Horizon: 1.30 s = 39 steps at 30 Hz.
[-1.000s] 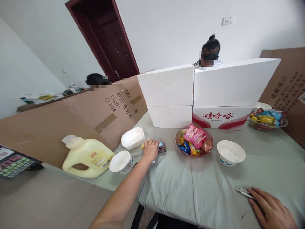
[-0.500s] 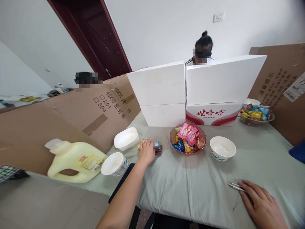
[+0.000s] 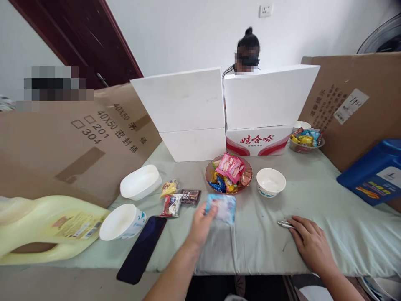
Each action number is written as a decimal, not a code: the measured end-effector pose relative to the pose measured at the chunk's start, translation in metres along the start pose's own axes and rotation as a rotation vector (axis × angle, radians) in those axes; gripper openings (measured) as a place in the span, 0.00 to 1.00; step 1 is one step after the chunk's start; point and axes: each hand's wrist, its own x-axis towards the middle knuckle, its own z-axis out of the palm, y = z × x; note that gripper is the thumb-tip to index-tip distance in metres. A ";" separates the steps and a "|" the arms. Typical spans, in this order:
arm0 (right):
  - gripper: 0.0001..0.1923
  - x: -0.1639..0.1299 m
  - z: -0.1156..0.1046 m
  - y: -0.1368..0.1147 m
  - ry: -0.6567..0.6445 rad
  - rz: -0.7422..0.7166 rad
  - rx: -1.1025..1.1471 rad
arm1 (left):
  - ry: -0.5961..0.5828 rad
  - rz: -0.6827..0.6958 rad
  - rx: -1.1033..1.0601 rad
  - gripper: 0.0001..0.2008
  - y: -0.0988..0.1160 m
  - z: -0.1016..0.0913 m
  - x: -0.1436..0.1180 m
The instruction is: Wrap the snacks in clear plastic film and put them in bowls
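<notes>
A blue snack packet (image 3: 222, 207) is pinched in the left hand (image 3: 200, 223) just before the candy bowl (image 3: 229, 175); a loose grip could drop it.

Left arm: bare, enters from the lower middle and runs up and slightly right, forearm extended. My left hand (image 3: 202, 223) is raised a little above the surface, back of the hand toward me, fingers (image 3: 211, 212) pinched closed on something at their tips; blurred by motion.

Right arm: bare, enters from the lower right corner, angled up and left. My right hand (image 3: 308, 240) lies palm down on the surface, wrist low, fingers (image 3: 296, 221) spread loosely and pointing left, holding nothing.
</notes>
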 end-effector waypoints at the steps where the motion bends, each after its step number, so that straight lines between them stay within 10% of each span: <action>1: 0.20 0.001 -0.001 -0.002 -0.004 0.005 0.004 | -0.061 -0.023 0.029 0.21 -0.010 0.015 -0.012; 5: 0.18 0.009 -0.005 -0.032 -0.029 -0.021 0.108 | -0.036 0.226 0.404 0.23 -0.040 0.050 -0.042; 12: 0.14 0.035 -0.010 -0.135 -0.136 -0.256 0.195 | 0.026 0.432 0.635 0.13 -0.038 0.046 -0.039; 23: 0.19 0.012 -0.008 -0.024 -0.075 -0.033 -0.078 | -0.155 0.523 0.509 0.17 -0.031 0.048 -0.042; 32: 0.09 0.037 -0.017 -0.105 0.019 -0.148 0.341 | 0.406 -0.034 -0.063 0.14 -0.041 0.003 -0.043; 37: 0.24 0.044 -0.006 -0.141 -0.139 -0.232 0.397 | 0.644 0.269 0.234 0.09 -0.042 -0.034 -0.053; 39: 0.33 0.046 0.000 -0.154 -0.197 -0.270 0.367 | 0.496 0.543 0.450 0.07 -0.033 -0.032 -0.057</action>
